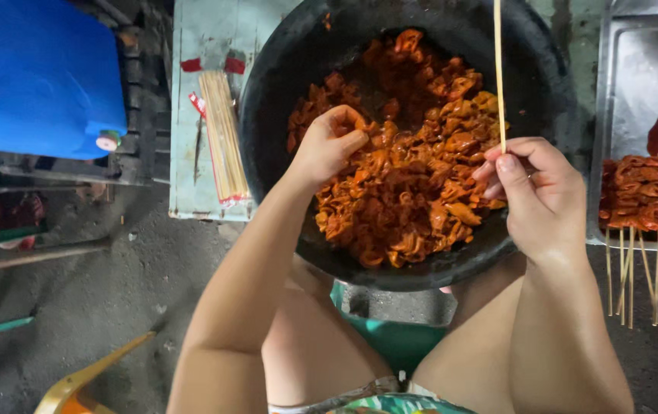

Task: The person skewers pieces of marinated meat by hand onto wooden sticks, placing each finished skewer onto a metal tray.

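Note:
A big black bowl point(283, 92) sits between my knees, filled with orange-red marinated meat pieces point(413, 176). My left hand point(327, 146) reaches into the bowl with its fingers pinched on a piece of meat at the pile's left side. My right hand point(536, 195) hovers at the bowl's right rim and grips a thin bamboo skewer point(498, 69) that points straight up and carries no meat.
A bundle of bare bamboo skewers point(224, 138) lies on a pale green board left of the bowl. A metal tray point(635, 69) at right holds several loaded meat skewers point(647, 203). A blue container point(37, 73) stands at upper left. A yellow chair part point(83, 379) shows at bottom left.

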